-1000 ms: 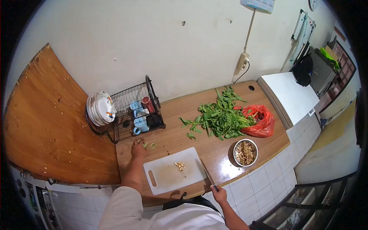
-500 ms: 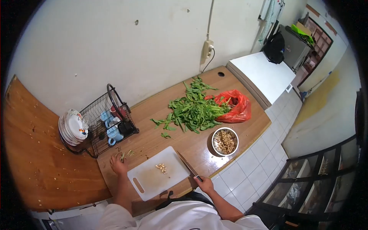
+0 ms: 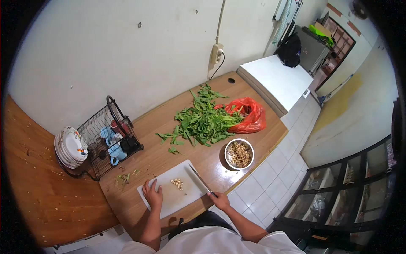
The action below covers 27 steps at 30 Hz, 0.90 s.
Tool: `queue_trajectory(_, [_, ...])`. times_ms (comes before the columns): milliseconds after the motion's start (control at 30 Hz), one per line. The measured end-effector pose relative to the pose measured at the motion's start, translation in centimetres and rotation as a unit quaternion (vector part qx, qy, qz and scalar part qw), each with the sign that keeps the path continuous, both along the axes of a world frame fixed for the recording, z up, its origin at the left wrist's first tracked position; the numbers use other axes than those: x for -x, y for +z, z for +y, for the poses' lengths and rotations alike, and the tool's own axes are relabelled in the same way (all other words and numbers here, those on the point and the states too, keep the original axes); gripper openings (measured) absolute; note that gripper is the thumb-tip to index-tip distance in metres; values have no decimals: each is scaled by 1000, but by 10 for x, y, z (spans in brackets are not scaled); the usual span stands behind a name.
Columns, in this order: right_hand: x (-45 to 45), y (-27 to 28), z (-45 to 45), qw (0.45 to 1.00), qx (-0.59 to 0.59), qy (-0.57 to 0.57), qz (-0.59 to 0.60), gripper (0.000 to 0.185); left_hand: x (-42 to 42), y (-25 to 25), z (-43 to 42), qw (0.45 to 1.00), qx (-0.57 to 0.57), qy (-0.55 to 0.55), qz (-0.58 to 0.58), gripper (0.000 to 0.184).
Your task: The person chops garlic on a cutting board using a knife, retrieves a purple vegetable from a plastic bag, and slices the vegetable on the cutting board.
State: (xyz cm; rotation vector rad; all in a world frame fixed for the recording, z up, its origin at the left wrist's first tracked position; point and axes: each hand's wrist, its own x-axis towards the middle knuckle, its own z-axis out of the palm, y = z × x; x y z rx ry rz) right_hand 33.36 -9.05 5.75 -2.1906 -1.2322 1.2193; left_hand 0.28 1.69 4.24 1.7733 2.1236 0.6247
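My left hand rests on the left end of the white cutting board, fingers apart with nothing in them. Small pale chopped pieces, perhaps garlic, lie in a little heap mid-board. In my right hand is a knife, held by its dark handle, its blade lying along the board's right edge. Beyond the board, a white bowl holds brown chopped bits. Thin plant scraps are scattered left of the board.
A pile of leafy greens spreads over the wooden table, against a red plastic bag. At the left stands a black wire dish rack with plates and blue cups. A white-topped surface adjoins the far end.
My left hand has moved right, from the scraps onto the board, leaving a small clump of scraps behind. The knife stays in my right hand. My view has shifted slightly.
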Motion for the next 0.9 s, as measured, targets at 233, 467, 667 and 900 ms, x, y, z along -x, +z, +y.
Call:
queue_trajectory(233, [-3,27,5,988,-39,-135,64,53,-45,6,24,999,3,-44,19,46])
queue_trajectory(467, [-57,49,36,967,-149,-188,88,46,-115,24,71,998,-6,-52,-23,46])
queue_trajectory(667, [-169,17,71,961,-140,-231,57,42,-263,45,174,964,-105,-205,-130,30])
queue_trajectory(900, [-264,29,98,944,-108,-303,73,39,-498,49,318,931,7,-360,-53,27])
